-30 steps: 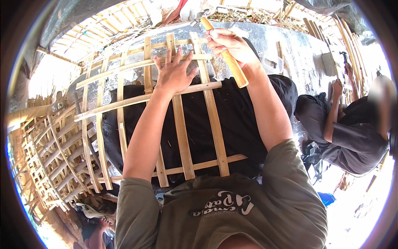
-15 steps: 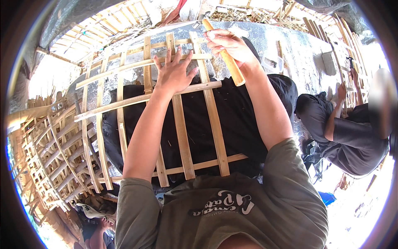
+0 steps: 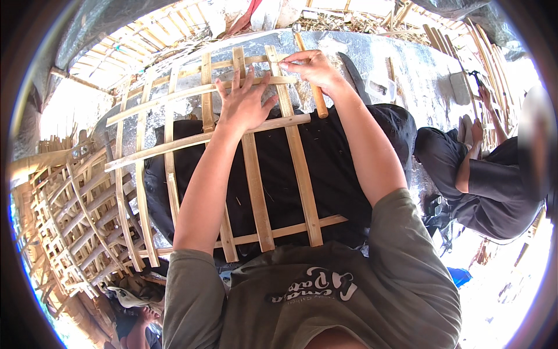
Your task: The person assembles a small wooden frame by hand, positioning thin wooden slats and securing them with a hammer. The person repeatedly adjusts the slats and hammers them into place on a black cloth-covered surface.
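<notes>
A lattice of split bamboo slats (image 3: 256,183) rests across my lap. My left hand (image 3: 243,103) lies flat on its upper part, fingers spread over the slats. Near the top of the right-hand upright slat, the thumb and forefinger of my right hand (image 3: 314,68) are pinched together. Whatever they pinch is too small to make out. Beneath that hand passes a hammer with a pale wooden handle (image 3: 319,100); its head shows faintly beyond the fingers. Whether the other fingers touch the handle, I cannot tell.
Right of my hand lie a dark curved blade-like piece (image 3: 353,77) and a clear plastic container (image 3: 381,88). A grey block (image 3: 461,88) stands farther right. Another person (image 3: 494,180) sits there holding a hammer. More bamboo lattices (image 3: 75,227) are stacked at left.
My right hand has shifted slightly down and left, from gripping the hammer handle to a pinch by the slat's top. The hammer now sits under the hand. My left hand stays put.
</notes>
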